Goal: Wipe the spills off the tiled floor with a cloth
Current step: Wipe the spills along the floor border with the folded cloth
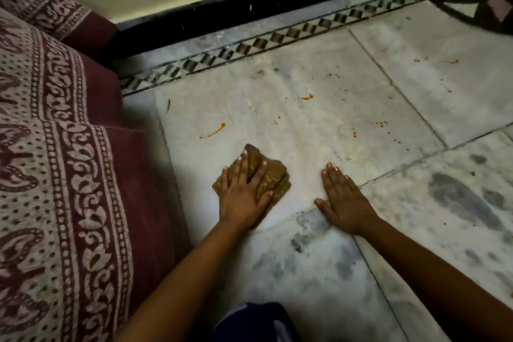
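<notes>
I see L hand (244, 191) flat, fingers straight, pressing brown cloth (273, 175) on near tile w/ R hand (342, 197) open, braced beside it; orange spills (215, 130) lie farther out, so risk: wadded cloth smears streaks.

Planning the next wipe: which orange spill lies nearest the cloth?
The long streak just beyond the cloth, toward the patterned bedspread; the other spills lie farther off.
</notes>
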Demonstrator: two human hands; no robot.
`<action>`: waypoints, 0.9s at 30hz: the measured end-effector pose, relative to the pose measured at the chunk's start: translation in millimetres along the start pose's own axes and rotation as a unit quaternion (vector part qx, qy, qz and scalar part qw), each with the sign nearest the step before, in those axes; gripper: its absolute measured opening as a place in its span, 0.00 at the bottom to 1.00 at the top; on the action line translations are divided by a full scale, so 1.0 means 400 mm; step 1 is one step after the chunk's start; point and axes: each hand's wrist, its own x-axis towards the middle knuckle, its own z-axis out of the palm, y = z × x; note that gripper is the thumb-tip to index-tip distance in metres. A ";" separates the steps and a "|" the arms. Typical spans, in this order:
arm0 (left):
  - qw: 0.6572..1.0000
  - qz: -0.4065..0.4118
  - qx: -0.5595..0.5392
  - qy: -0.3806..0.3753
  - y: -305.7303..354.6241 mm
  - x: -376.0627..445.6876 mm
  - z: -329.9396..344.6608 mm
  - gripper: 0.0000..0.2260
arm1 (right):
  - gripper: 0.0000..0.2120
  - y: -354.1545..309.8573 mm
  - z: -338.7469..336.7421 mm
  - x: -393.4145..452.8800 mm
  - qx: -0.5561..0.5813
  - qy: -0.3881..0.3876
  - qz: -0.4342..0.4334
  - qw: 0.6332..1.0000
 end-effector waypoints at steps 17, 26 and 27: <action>0.999 0.023 -0.003 0.036 0.006 0.023 -0.012 0.26 | 0.32 -0.032 0.014 0.094 0.063 0.113 0.012 0.992; 0.996 -0.085 0.023 0.012 -0.031 0.131 -0.033 0.28 | 0.32 -0.029 0.015 0.098 0.091 0.127 0.005 0.988; 0.996 -0.090 0.029 0.006 -0.013 0.134 -0.024 0.28 | 0.32 -0.028 0.012 0.097 0.091 0.124 0.005 0.988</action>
